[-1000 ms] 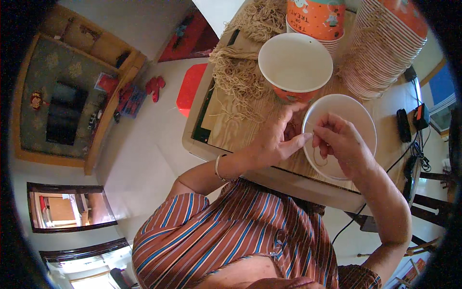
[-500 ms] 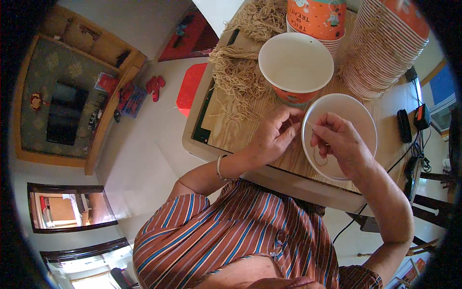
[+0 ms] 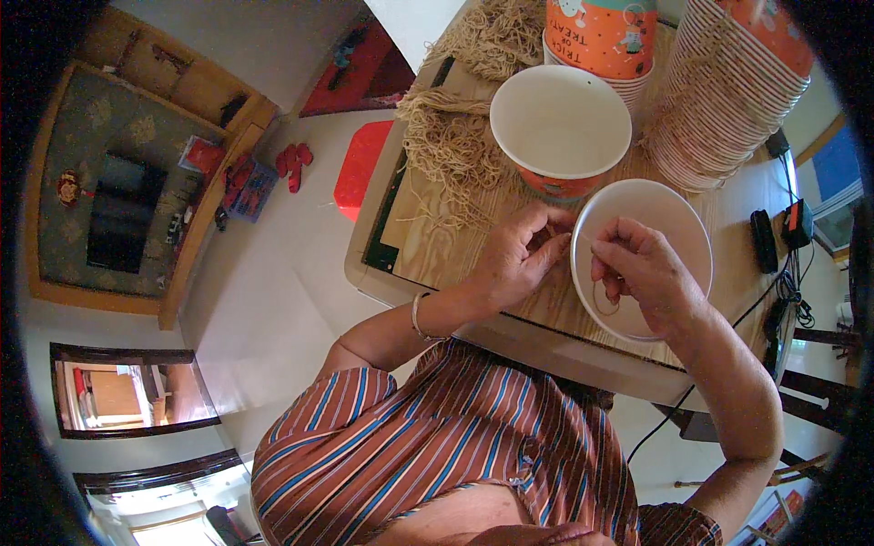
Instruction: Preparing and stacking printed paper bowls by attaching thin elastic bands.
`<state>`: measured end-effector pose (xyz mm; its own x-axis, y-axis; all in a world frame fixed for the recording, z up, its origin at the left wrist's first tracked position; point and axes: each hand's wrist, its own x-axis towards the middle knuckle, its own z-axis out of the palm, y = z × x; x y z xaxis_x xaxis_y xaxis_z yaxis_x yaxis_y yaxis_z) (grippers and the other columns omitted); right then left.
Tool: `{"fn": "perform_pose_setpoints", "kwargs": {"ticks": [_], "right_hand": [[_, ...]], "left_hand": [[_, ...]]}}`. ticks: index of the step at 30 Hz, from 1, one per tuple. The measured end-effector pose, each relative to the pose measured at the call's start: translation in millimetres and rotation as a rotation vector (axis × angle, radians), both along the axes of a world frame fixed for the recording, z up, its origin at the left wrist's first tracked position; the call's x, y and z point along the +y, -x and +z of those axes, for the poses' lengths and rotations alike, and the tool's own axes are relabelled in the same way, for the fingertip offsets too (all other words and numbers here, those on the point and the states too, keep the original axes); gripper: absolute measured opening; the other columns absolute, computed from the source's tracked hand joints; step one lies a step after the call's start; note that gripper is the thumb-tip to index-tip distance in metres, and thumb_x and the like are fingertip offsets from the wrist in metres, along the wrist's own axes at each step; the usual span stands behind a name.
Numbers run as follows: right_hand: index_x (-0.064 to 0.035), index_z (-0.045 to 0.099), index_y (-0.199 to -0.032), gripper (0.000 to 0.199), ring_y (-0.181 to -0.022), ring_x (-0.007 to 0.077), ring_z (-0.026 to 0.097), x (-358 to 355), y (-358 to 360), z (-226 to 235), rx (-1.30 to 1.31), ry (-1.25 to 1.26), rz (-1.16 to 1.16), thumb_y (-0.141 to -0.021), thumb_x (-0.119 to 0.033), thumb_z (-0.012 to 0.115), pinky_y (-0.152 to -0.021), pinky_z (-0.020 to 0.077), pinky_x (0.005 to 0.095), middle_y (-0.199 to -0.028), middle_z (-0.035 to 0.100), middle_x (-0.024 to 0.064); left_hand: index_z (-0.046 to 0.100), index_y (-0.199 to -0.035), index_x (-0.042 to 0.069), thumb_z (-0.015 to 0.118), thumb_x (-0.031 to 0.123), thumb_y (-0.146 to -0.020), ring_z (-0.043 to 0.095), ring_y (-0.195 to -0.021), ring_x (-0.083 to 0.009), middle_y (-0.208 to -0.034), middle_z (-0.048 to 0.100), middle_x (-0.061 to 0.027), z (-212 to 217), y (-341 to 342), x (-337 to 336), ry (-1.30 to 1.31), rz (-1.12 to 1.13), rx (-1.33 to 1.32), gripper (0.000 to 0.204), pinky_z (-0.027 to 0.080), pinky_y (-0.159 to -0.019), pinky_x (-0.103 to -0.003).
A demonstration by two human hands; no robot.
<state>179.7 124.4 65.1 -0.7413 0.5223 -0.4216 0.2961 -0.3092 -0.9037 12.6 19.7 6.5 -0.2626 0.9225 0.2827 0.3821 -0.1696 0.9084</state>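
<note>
A white-lined paper bucket (image 3: 675, 207) rests on the table in front of me, tilted so that its mouth faces me. My right hand (image 3: 648, 271) reaches into its mouth, thumb and fingertips pinching a thin tan cord (image 3: 598, 304); a curved length of it hangs against the inner wall. Outside the left rim is my left hand (image 3: 521, 258), its fingers curled and drawn together against the bucket's side. What its fingertips grip is hidden. Just beyond stands a second bucket (image 3: 557, 118), orange outside and white inside.
Tan cords lie in heaps (image 3: 452, 146) at the table's far left. Tall nested bucket stacks (image 3: 728, 100) stand at the far right, some cords draped over them. A black adapter (image 3: 797, 223) and cables are at the right edge. A red stool (image 3: 361, 168) stands left of the table.
Both hands stay nearly in place at the bucket. The stretch of cord seen between my right fingertips and the rim no longer shows clearly.
</note>
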Motion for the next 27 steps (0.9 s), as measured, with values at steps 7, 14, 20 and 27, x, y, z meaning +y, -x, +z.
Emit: {"fn": "perform_pose_setpoints", "kwargs": {"ticks": [7,14,20,27], "right_hand": [[-0.0067,0.055,-0.089,0.01,-0.053,0.0073,0.05,4,0,1,0.023,0.018,0.044,-0.094,-0.015,0.055,-0.047,0.0429,0.022,-0.07,0.057,0.0017],[-0.0067,0.055,-0.09,0.008,-0.053,0.0074,0.05,3,0,4,0.029,0.015,0.028,-0.094,-0.014,0.055,-0.047,0.0429,0.0218,-0.071,0.057,0.0015],[-0.0042,0.055,-0.086,0.012,-0.05,0.0093,0.05,-1,-2,5,0.06,0.018,-0.023,-0.095,-0.013,0.054,-0.044,0.0406,0.0242,-0.068,0.055,0.0016],[-0.0079,0.052,-0.089,0.012,-0.052,0.0071,0.038,-2,-4,3,0.024,0.061,-0.037,-0.094,-0.018,0.055,-0.048,0.0369,0.0253,-0.065,0.043,-0.0022]], "left_hand": [[0.06,-0.11,0.001,0.059,0.002,-0.089,0.064,-0.083,-0.015,-0.096,0.065,-0.0101,3,-1,0,0.015,0.006,-0.009,0.021,0.052,-0.073,-0.029],[0.06,-0.109,0.001,0.059,0.001,-0.089,0.063,-0.082,-0.0127,-0.095,0.065,-0.0094,1,-1,-1,0.031,0.003,-0.039,0.02,0.052,-0.071,-0.028],[0.06,-0.109,0.001,0.058,0.002,-0.09,0.063,-0.079,-0.0122,-0.094,0.065,-0.0087,-5,-1,0,0.029,-0.003,-0.081,0.019,0.052,-0.07,-0.027],[0.061,-0.108,0.0,0.058,0.002,-0.089,0.062,-0.077,-0.0127,-0.092,0.065,-0.0087,0,-3,0,0.031,-0.004,-0.056,0.019,0.052,-0.068,-0.027]]}}
